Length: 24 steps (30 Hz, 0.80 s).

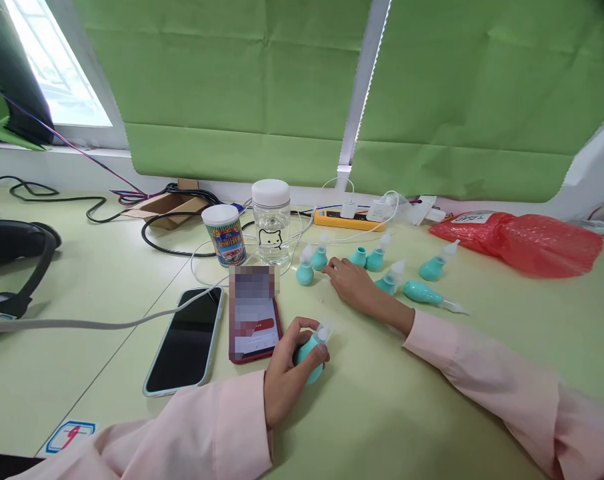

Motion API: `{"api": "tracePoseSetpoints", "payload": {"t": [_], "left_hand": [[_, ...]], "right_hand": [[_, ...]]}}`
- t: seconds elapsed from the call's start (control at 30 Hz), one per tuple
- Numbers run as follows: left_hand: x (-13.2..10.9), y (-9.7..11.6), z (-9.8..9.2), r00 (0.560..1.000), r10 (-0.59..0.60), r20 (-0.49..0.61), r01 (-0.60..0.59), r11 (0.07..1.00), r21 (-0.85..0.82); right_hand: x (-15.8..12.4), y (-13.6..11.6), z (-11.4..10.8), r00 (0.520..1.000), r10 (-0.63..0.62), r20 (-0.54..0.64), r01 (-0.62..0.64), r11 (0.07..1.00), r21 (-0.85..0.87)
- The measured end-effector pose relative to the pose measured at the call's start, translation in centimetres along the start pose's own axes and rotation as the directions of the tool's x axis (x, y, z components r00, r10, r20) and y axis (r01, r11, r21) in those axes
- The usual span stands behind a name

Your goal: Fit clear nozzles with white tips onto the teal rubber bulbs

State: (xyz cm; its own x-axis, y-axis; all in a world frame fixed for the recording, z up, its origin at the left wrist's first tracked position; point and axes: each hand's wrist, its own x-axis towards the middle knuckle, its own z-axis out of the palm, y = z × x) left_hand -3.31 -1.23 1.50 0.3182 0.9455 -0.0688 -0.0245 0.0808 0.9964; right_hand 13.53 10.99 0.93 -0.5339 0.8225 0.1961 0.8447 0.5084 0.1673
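Note:
My left hand (293, 373) is wrapped round a teal bulb with a clear tip (309, 353), low in the middle of the table. Farther back, my right hand (349, 283) reaches over the table, its fingertips beside a teal bulb with a clear nozzle (320, 257); whether they hold anything is hidden. Another such bulb (305, 272) stands just left of it. Behind my right hand are an open teal bulb without a nozzle (358, 257) and a nozzled one (375, 259). A further bulb (387, 283) is partly behind my right forearm.
Right of my forearm lie a teal bulb (433, 268), a long-tipped one (422, 292) and a red plastic bag (522, 243). Two phones (187, 343) (255, 320), a cup (226, 237), a clear bottle (273, 230), a power strip (349, 221), cables and a headset (27, 267) surround the left and back.

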Motion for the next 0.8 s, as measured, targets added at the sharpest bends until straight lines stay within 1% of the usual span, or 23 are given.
{"api": "tracePoseSetpoints", "payload": {"t": [0.07,0.1,0.13,0.17,0.2,0.23,0.27,0.3,0.33,0.37,0.4,0.43,0.53,0.73,0.8], "left_hand": [[0.1,-0.1,0.0,1.0,0.005,-0.006,-0.005,1.0,-0.025],[0.1,-0.2,0.0,1.0,0.011,-0.011,-0.011,0.999,-0.036],[0.2,-0.3,0.0,1.0,0.017,-0.017,-0.017,0.999,-0.048],[0.2,-0.3,0.0,1.0,0.019,-0.023,-0.021,0.998,-0.062],[0.3,-0.3,0.0,0.999,0.016,-0.029,-0.018,0.997,-0.076],[0.3,-0.3,0.0,0.999,0.006,-0.033,-0.009,0.996,-0.09],[0.4,-0.2,0.0,0.999,-0.006,-0.035,0.003,0.995,-0.101],[0.4,-0.2,-0.1,0.999,-0.018,-0.036,0.015,0.994,-0.106],[0.4,-0.1,-0.1,0.999,-0.027,-0.038,0.023,0.994,-0.104],[0.4,0.0,-0.1,0.999,-0.028,-0.044,0.024,0.995,-0.095],[0.4,0.1,-0.2,0.998,-0.025,-0.052,0.021,0.997,-0.079],[0.4,0.1,-0.2,0.998,-0.019,-0.064,0.015,0.998,-0.061],[0.3,0.3,-0.2,0.994,-0.001,-0.105,0.0,1.0,-0.012],[0.1,0.4,0.0,0.992,0.013,-0.122,-0.003,0.997,0.08],[0.0,0.3,0.0,0.989,0.024,-0.149,-0.003,0.99,0.14]], "right_hand": [[-0.7,-0.2,-0.2,0.999,0.01,-0.034,-0.009,1.0,0.03],[-1.1,-0.3,-0.4,0.997,0.022,-0.074,-0.015,0.996,0.088],[-1.6,-0.4,-0.8,0.991,0.042,-0.128,-0.017,0.982,0.19],[-2.2,-0.5,-1.4,0.98,0.072,-0.183,-0.007,0.943,0.332],[-2.7,-0.6,-2.1,0.969,0.111,-0.222,0.015,0.867,0.498],[-3.3,-0.7,-2.9,0.962,0.143,-0.232,0.048,0.75,0.659],[-3.9,-0.8,-3.8,0.969,0.145,-0.198,0.067,0.619,0.782],[-4.4,-0.9,-4.7,0.983,0.117,-0.141,0.065,0.498,0.865],[-4.8,-1.0,-5.6,0.994,0.067,-0.087,0.054,0.394,0.918],[-5.1,-1.1,-6.3,0.999,0.024,-0.043,0.033,0.316,0.948],[-5.2,-1.1,-6.8,1.0,-0.025,-0.003,0.009,0.26,0.966],[-5.3,-1.1,-7.2,0.997,-0.065,0.029,-0.013,0.224,0.974],[-5.2,-0.9,-7.4,0.987,-0.132,0.086,-0.062,0.178,0.982],[-5.1,-0.5,-6.7,0.97,-0.173,0.173,-0.143,0.174,0.974],[-5.1,-0.5,-6.5,0.969,-0.165,0.184,-0.161,0.146,0.976]]}}
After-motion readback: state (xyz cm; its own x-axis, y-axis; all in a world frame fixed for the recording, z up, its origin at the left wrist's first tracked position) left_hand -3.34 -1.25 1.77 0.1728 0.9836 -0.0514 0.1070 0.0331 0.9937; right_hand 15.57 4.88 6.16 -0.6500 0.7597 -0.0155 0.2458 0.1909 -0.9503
